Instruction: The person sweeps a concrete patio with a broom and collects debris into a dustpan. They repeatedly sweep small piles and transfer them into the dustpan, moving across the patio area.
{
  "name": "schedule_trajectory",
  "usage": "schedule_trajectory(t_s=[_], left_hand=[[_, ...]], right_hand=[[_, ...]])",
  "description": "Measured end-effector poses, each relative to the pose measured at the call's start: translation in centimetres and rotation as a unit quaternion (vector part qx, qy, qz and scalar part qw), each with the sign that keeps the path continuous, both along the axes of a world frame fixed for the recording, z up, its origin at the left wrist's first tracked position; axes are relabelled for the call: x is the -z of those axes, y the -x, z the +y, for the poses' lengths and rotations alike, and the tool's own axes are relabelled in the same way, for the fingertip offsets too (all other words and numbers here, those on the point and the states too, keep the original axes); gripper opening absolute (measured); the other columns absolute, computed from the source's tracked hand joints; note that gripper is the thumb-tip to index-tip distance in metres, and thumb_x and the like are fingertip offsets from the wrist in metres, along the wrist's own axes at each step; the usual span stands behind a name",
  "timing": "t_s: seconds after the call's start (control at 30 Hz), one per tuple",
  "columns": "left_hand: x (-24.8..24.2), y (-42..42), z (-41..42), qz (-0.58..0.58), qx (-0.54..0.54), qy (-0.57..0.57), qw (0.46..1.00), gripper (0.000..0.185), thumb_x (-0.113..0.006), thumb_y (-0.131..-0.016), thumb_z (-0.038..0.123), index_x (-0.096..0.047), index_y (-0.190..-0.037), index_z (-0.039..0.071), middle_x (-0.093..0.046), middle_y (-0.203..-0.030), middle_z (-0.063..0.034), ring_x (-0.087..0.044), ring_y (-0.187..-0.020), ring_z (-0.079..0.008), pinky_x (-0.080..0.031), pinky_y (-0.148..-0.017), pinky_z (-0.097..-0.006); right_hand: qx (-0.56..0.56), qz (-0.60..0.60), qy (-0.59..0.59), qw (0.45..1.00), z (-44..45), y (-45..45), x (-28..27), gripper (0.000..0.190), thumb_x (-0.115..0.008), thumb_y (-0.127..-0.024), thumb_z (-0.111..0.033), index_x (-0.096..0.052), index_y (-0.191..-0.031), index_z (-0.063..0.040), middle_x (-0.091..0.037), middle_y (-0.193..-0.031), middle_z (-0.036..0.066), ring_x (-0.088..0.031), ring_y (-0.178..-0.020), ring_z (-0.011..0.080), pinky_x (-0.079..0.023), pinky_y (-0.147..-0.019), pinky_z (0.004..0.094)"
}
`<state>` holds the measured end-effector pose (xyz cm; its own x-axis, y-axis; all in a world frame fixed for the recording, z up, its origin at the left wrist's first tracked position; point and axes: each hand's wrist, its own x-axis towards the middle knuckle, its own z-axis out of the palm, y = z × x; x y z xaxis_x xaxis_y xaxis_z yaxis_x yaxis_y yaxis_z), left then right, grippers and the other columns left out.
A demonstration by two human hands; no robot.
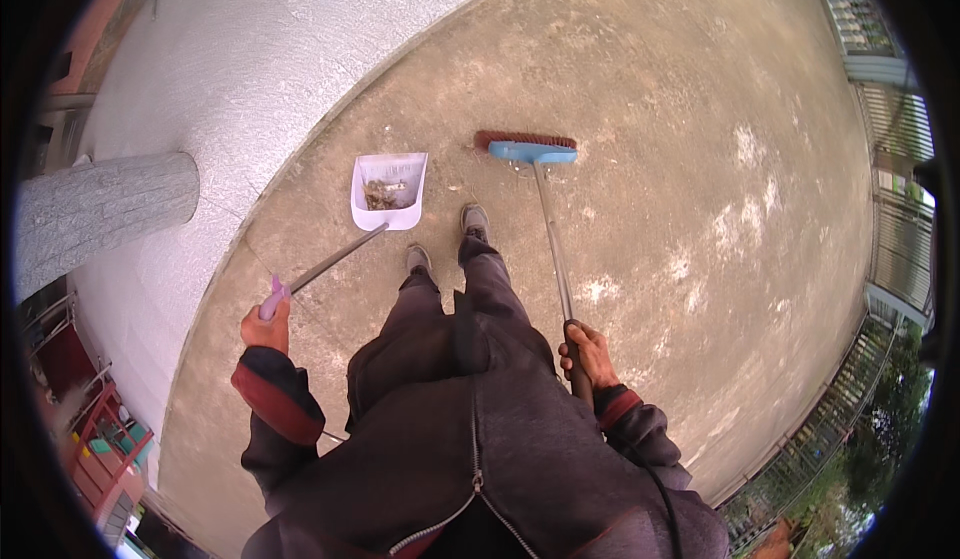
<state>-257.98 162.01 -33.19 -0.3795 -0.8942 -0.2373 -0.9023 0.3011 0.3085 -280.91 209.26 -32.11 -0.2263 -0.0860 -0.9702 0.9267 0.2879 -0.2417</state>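
My left hand point(266, 328) grips the purple handle end of a long-handled dustpan point(405, 217). The pan is pale lilac plastic and lies in front of my left foot, its open edge facing away from me. Dry brown debris point(381, 196) and a small pale scrap sit inside it. In my right hand point(592, 354) is the dark grip of a push broom point(534, 152). Its head is light blue with reddish-brown bristles, ahead and to the right of my feet. A metal pole point(555, 244) joins the broom's grip to its head.
I stand on a stained concrete floor point(675, 206) with white patches. On the left a paler concrete strip point(247, 93) carries a round grey column point(105, 202). A red metal frame point(97, 439) is at lower left. Metal fencing point(892, 191) runs along the right side.
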Motion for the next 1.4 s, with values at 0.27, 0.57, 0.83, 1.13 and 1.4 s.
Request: schedule_trajectory(t_s=[0.27,0.57,0.83,1.13,1.4], left_hand=[[-1.5,-2.4,-3.0,-0.013,0.075,-0.034,0.996,0.042,-0.076,-0.074,0.036,-0.061,-0.068,-0.003,-0.057,-0.058,-0.0156,-0.056,-0.054,-0.0221,-0.045,-0.054,-0.0379],[-3.5,-3.8,-4.0,-0.003,0.168,-0.018,0.986,0.039,-0.076,-0.074,0.036,-0.061,-0.071,-0.001,-0.059,-0.061,-0.0193,-0.059,-0.056,-0.0335,-0.045,-0.055,-0.0419],[-3.3,-1.8,-1.4,-0.079,0.206,0.016,0.975,0.035,-0.075,-0.074,0.032,-0.061,-0.07,0.0,-0.059,-0.062,-0.0189,-0.058,-0.055,-0.0327,-0.045,-0.055,-0.0416],[-3.8,1.7,0.7,-0.061,0.191,-0.002,0.98,0.034,-0.077,-0.073,0.031,-0.061,-0.068,0.002,-0.056,-0.056,-0.0169,-0.057,-0.05,-0.0289,-0.045,-0.051,-0.0399],[-4.7,3.0,0.4,-0.069,0.244,-0.004,0.967,0.032,-0.076,-0.073,0.032,-0.062,-0.07,0.003,-0.057,-0.058,-0.0162,-0.058,-0.052,-0.0303,-0.046,-0.052,-0.039]], right_hand=[[0.036,0.156,-0.101,0.982,2.3,-3.5,-1.4,0.032,-0.054,-0.092,-0.028,-0.056,-0.11,-0.002,-0.054,-0.065,0.003,-0.051,-0.046,0.0117,-0.043,-0.038,0.026],[-0.253,0.345,-0.342,0.837,9.3,2.8,2.6,0.022,-0.058,-0.078,-0.013,-0.058,-0.09,0.005,-0.061,-0.074,0.02,-0.065,-0.068,0.0317,-0.053,-0.06,0.043],[-0.414,0.333,-0.353,0.77,10.5,7.7,12.7,0.019,-0.06,-0.072,-0.012,-0.062,-0.082,0.004,-0.065,-0.084,0.028,-0.064,-0.084,0.0437,-0.051,-0.07,0.0487],[0.038,0.104,-0.083,0.99,7.3,6.4,16.4,0.026,-0.062,-0.071,0.003,-0.049,-0.093,0.007,-0.056,-0.069,0.016,-0.06,-0.055,0.0284,-0.054,-0.048,0.0412],[0.031,0.214,-0.098,0.971,3.6,4.8,18.7,0.025,-0.052,-0.077,0.001,-0.04,-0.099,0.0,-0.05,-0.067,0.012,-0.054,-0.049,0.0231,-0.048,-0.041,0.0376]])
